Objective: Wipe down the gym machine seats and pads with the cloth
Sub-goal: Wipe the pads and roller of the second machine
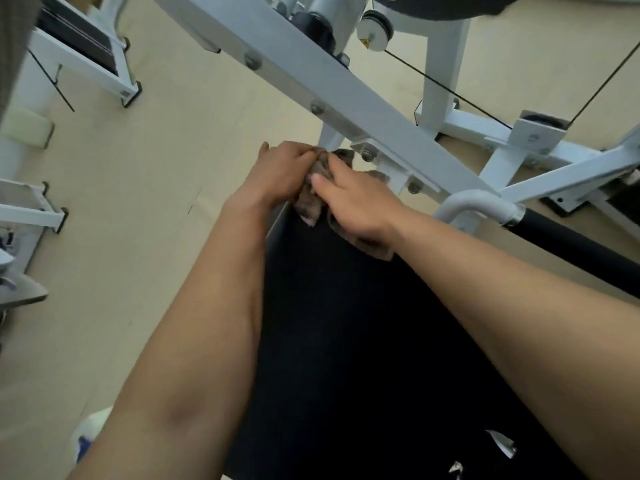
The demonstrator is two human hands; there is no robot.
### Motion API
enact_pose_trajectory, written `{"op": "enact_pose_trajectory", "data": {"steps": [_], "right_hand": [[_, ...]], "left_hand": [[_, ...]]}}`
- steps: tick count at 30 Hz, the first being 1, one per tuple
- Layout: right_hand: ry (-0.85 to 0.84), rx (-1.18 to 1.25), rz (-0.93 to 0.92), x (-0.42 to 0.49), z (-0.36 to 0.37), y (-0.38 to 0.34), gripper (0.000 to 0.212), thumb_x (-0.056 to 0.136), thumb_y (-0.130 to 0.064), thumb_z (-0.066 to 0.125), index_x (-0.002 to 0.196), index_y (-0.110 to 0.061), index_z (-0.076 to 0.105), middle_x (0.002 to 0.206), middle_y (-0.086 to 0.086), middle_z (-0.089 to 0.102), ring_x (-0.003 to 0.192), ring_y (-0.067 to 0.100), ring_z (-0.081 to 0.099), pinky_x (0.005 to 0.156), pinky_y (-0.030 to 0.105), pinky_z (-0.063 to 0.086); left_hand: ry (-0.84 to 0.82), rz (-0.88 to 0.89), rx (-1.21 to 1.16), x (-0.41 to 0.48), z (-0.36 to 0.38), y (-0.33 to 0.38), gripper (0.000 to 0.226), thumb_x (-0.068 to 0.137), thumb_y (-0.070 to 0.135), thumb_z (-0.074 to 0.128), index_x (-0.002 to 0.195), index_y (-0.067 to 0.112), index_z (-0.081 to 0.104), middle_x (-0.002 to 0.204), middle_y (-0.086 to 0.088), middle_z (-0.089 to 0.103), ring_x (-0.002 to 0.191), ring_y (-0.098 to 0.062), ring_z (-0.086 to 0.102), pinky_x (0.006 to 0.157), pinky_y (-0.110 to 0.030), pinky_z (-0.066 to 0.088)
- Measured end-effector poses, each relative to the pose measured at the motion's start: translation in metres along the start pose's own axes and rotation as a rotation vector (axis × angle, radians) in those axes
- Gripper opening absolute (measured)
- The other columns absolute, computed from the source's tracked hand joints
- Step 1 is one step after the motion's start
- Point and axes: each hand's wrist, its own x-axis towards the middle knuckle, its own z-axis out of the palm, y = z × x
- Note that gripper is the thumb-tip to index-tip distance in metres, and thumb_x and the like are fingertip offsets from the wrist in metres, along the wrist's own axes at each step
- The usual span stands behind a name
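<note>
Black seat pad (346, 341): long upholstered surface, running from the near edge of view to its far end under the white frame beam (346, 95). Two small tears (502, 443) near its near right corner.

Cloth (310, 206): grey-brown, bunched, lying at the pad's far end, draped towards the far left edge.

Left hand (280, 171): fingers curled round the cloth's upper fold.

Right hand (356, 206): thumb and fingers pinching the cloth, part of it trapped under the palm.

Black foam roller (581, 247): beside the pad's right edge.

Pulley (375, 31): above the beam, cable attached.

Floor (156, 202): beige.
</note>
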Motion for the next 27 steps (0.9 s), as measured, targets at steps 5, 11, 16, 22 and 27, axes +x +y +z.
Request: {"op": "enact_pose_trajectory", "data": {"steps": [5,11,16,22,27], "right_hand": [[-0.128,0.095,0.090,0.051,0.000,0.000,0.045,0.101,-0.046,0.025,0.117,-0.017,0.056,0.136,0.012,0.056,0.119,0.031,0.051,0.096,0.042,0.039],[0.182,-0.170,0.080,-0.011,0.019,0.003,0.044,0.102,-0.042,0.030,0.137,-0.020,0.046,0.130,0.006,0.061,0.113,0.031,0.058,0.082,0.041,0.042],[0.262,-0.141,0.000,-0.018,0.022,-0.003,0.038,0.101,-0.037,0.032,0.129,-0.019,0.050,0.122,0.002,0.062,0.105,0.028,0.059,0.081,0.041,0.043],[0.026,-0.071,0.110,0.055,0.015,-0.006,0.052,0.086,-0.046,0.014,0.102,-0.022,0.057,0.120,0.008,0.061,0.111,0.033,0.056,0.077,0.038,0.034],[0.432,-0.320,0.083,-0.009,0.051,-0.008,0.046,0.101,-0.045,0.025,0.133,-0.019,0.048,0.128,0.008,0.060,0.110,0.033,0.059,0.084,0.045,0.043]], "left_hand": [[-0.140,-0.248,-0.582,-0.012,0.019,-0.018,0.027,0.101,0.018,0.046,0.086,0.022,0.067,0.089,0.002,0.069,0.080,-0.010,0.061,0.076,-0.026,0.045],[-0.003,-0.099,-0.010,-0.035,0.012,-0.024,0.039,0.104,0.038,0.033,0.116,0.023,0.067,0.122,-0.012,0.069,0.114,-0.032,0.058,0.095,-0.039,0.046],[0.038,-0.040,-0.158,-0.036,0.014,-0.023,0.034,0.103,0.030,0.038,0.105,0.021,0.070,0.114,-0.011,0.071,0.104,-0.028,0.062,0.090,-0.036,0.046],[-0.063,-0.189,-0.499,-0.011,0.019,-0.008,0.037,0.104,0.010,0.034,0.105,-0.008,0.066,0.123,-0.026,0.065,0.094,-0.022,0.056,0.080,-0.035,0.045],[-0.002,-0.090,-0.156,-0.065,0.020,-0.032,0.046,0.107,0.038,0.028,0.123,0.012,0.062,0.126,-0.018,0.065,0.116,-0.037,0.059,0.095,-0.039,0.045]]}}
